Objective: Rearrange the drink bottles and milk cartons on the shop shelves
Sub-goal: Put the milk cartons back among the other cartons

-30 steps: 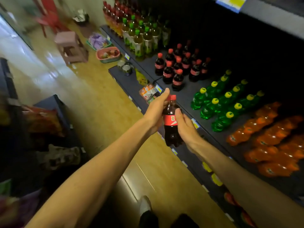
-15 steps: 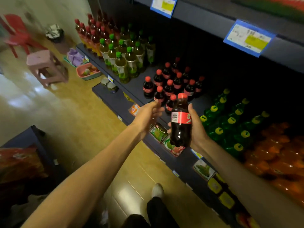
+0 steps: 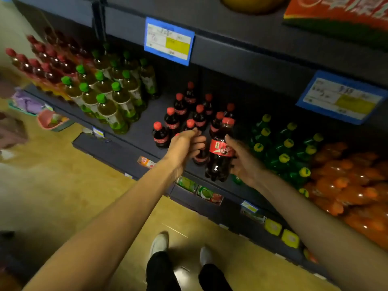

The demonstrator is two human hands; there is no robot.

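My right hand point(image 3: 244, 161) grips a dark cola bottle point(image 3: 220, 153) with a red cap and red label, upright and just in front of the shelf point(image 3: 136, 131). A group of the same cola bottles point(image 3: 180, 114) stands on that shelf behind it. My left hand point(image 3: 184, 145) reaches to the front of this group. Its fingers curl round the top of the front cola bottle point(image 3: 200, 159), whose cap is hidden by them.
Green-capped tea bottles point(image 3: 109, 97) and red-capped bottles point(image 3: 37, 64) stand to the left. Lying green bottles with yellow caps point(image 3: 283, 148) and orange bottles point(image 3: 352, 175) fill the right. A lower shelf point(image 3: 117, 151) juts out below. A pink basket point(image 3: 52, 120) sits on the floor.
My view has swung up toward the shelf. My right hand has carried the cola bottle closer to the cola group. My left hand has let go of it and reached to a shelf bottle.
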